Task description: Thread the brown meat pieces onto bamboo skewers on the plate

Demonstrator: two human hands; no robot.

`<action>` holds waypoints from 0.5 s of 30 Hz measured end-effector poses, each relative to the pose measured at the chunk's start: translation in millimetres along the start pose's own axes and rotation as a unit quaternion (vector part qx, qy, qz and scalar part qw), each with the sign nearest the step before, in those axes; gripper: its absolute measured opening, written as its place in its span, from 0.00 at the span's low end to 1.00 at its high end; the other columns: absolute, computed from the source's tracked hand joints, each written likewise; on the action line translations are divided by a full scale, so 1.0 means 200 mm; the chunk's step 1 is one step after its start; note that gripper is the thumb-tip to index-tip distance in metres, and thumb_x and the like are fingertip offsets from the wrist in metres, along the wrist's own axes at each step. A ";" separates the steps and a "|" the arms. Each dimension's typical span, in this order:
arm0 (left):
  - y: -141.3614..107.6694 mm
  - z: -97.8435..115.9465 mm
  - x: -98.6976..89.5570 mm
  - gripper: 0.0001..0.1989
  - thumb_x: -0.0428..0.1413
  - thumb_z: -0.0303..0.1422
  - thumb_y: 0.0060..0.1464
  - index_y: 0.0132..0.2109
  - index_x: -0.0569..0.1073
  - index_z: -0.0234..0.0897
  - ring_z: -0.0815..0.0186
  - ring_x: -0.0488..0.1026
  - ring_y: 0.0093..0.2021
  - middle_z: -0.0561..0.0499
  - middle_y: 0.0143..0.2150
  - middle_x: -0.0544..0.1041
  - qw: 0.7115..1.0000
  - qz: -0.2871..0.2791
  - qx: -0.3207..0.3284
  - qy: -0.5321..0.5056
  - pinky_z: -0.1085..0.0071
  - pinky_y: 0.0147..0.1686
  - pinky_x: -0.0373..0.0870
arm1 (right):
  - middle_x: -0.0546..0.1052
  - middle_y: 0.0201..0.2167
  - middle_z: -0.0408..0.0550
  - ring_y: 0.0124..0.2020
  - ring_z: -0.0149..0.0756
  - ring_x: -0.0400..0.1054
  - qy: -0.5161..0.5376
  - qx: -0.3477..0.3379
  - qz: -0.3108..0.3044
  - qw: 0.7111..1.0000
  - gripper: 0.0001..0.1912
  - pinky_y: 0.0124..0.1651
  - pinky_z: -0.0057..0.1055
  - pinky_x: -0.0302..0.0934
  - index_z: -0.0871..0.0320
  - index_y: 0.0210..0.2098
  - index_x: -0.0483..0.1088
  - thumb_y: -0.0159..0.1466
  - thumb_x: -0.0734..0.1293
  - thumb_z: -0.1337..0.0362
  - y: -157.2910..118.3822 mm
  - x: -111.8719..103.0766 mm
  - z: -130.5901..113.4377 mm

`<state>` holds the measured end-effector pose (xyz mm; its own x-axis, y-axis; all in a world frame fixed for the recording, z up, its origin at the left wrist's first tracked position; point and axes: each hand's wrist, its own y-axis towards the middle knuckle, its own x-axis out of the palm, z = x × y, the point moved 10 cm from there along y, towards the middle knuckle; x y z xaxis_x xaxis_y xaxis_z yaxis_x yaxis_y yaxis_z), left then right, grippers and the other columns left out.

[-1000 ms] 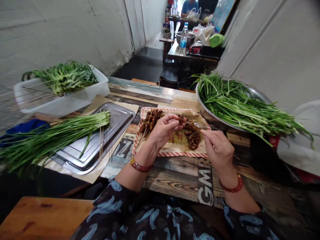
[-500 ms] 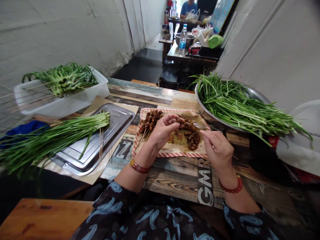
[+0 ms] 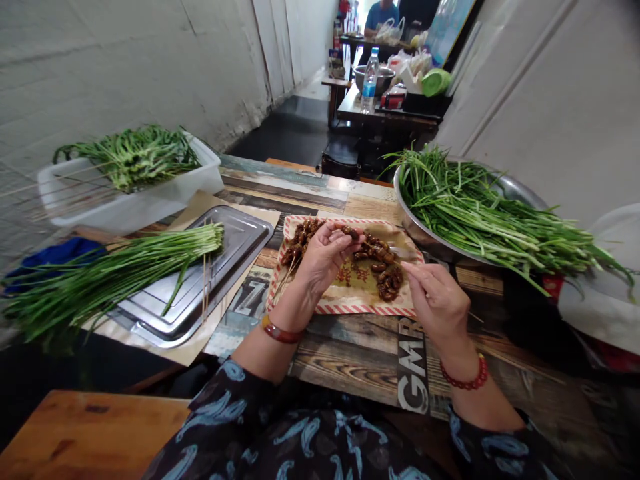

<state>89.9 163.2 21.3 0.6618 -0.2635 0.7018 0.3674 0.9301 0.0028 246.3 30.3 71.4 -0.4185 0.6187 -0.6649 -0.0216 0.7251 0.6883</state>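
My left hand (image 3: pixel 327 252) is closed in a pinch on a glossy brown pupa-like piece (image 3: pixel 350 233), above a paper-lined tray (image 3: pixel 345 308) with a red-striped edge. My right hand (image 3: pixel 440 297) pinches a thin wooden skewer (image 3: pixel 395 261), which points left toward the piece. Whether its tip has gone into the piece I cannot tell. Loose brown pieces (image 3: pixel 389 283) lie on the tray between my hands. Several loaded skewers (image 3: pixel 303 237) rest at its left end, partly hidden behind my left hand.
Left of the tray, long green chives (image 3: pixel 125 267) and bare skewers lie on a metal tray lid (image 3: pixel 247 227). A white plastic bin (image 3: pixel 200 180) holds skewered greens. At right, a steel bowl (image 3: pixel 417 233) overflows with chives. A person (image 3: pixel 383 17) sits farther back, beyond a bottle (image 3: pixel 370 80).
The brown piece in my left fingers shows more plainly, lifted a little toward the fingertips. My right hand keeps its pinch on the skewer. The whole view has shifted slightly.
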 end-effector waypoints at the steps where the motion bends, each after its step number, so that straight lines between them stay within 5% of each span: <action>1: 0.00 0.00 0.00 0.21 0.70 0.27 0.39 0.38 0.68 0.35 0.67 0.79 0.39 0.49 0.38 0.81 1.000 0.000 0.003 0.000 0.73 0.42 0.74 | 0.79 0.41 0.48 0.40 0.32 0.75 -0.001 0.001 0.000 1.000 0.15 0.44 0.27 0.69 0.54 0.50 0.75 0.66 0.64 0.71 0.00 0.00 0.00; 15: -0.01 0.00 0.02 0.22 0.69 0.27 0.38 0.38 0.67 0.36 0.66 0.80 0.38 0.51 0.38 0.81 1.000 0.001 -0.004 0.005 0.72 0.43 0.73 | 0.79 0.41 0.48 0.40 0.32 0.75 -0.003 0.010 -0.006 1.000 0.15 0.45 0.27 0.69 0.54 0.50 0.75 0.66 0.64 0.70 0.00 0.01 0.01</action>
<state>91.6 160.8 23.4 0.6694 -0.2644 0.6942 0.3706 0.9288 -0.0037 247.6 32.0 70.4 -0.4137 0.6107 -0.6752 -0.0095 0.7387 0.6739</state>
